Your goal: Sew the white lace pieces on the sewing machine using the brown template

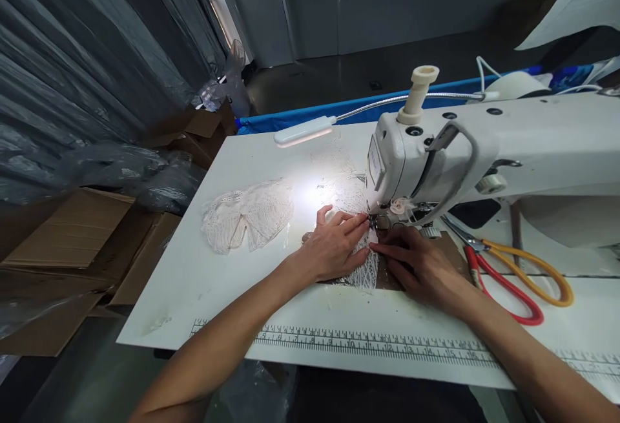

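Note:
My left hand [334,242] lies flat with fingers stretched out on a piece of white lace fabric [364,274] in front of the sewing machine's [436,152] needle. My right hand [421,265] rests beside it, fingers extended and pressing the same lace from the right. Both sets of fingertips sit close to the presser foot [375,221]. The lace runs on behind the needle under the lamp's light.
A pile of cream lace [247,216] lies on the white table [223,294] to the left. Red and yellow scissors [513,274] lie right of my right hand. A gooseneck lamp [304,131] hangs over the table. Cardboard boxes [72,236] stand at the left. A printed ruler [368,342] runs along the front edge.

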A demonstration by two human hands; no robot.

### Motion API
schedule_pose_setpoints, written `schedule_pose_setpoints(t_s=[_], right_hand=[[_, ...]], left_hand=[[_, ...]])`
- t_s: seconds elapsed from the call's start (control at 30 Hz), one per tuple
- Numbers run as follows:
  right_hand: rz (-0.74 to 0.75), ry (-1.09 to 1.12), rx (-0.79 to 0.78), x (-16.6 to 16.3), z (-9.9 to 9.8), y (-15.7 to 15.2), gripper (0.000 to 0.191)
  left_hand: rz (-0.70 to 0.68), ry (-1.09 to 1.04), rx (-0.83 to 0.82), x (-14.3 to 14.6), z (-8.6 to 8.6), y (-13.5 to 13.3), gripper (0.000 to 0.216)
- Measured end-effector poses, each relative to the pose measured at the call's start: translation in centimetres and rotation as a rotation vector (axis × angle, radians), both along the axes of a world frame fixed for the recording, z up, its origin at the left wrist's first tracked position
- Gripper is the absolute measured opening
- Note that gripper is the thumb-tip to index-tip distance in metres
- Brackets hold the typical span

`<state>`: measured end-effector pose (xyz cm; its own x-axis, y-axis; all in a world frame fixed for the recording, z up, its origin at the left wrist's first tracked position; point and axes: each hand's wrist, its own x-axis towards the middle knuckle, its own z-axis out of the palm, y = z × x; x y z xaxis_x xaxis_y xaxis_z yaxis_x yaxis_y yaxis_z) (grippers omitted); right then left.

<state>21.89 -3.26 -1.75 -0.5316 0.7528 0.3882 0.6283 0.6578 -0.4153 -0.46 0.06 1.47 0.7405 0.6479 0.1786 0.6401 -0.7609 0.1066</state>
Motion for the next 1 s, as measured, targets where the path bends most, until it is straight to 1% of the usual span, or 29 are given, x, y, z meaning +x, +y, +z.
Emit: schedule_pose_setpoints(t_s=[0.17, 0.33, 0.43, 0.53, 0.63, 0.7, 0.77, 0.83, 0.9, 1.0], right_hand=[[-0.014, -0.072, 0.048, -0.3, 0.2, 0.3, 0.037], [-0.061, -0.170, 0.092, -0.8, 0.6, 0.6, 0.038], [-0.063, -0.198, 0.108, -1.2, 0.8, 0.7, 0.037], [-0.052, -0.180, 0.109, -1.2, 0.7, 0.7, 0.040], [-0.032, -0.163, 0.089, -1.0, 0.3, 0.6, 0.043], [-0.026, -0.146, 0.048, -0.8, 0.0, 0.6, 0.044], [-0.037, -0.112, 0.001, -0.5, -0.1, 0.6, 0.042], [-0.059, -0.085, -0.052, -0.2, 0.1, 0.5, 0.042], [-0.078, -0.079, -0.104, 0.3, 0.7, 0.3, 0.044], [-0.084, -0.103, -0.148, 1.2, 1.8, -0.2, 0.044]], left_hand=[[0.028, 0.019, 0.011, 0.3, 0.2, 0.4, 0.042], [0.074, 0.021, 0.025, 0.8, 0.2, 0.8, 0.038], [0.113, 0.002, 0.030, 1.0, -0.1, 0.8, 0.036], [0.135, -0.024, 0.020, 1.1, -0.6, 0.5, 0.035], [0.144, -0.108, 0.046, 1.0, -1.0, 0.5, 0.034], [0.176, -0.203, 0.108, 0.9, -1.2, 1.2, 0.031], [0.197, -0.250, 0.158, 0.7, -1.3, 2.5, 0.028], [0.150, -0.188, 0.133, 0.3, -1.1, 4.3, 0.028], [0.091, -0.100, 0.065, 0.0, -0.8, 6.1, 0.030], [0.078, -0.069, 0.035, -0.5, -0.2, 7.2, 0.032]])
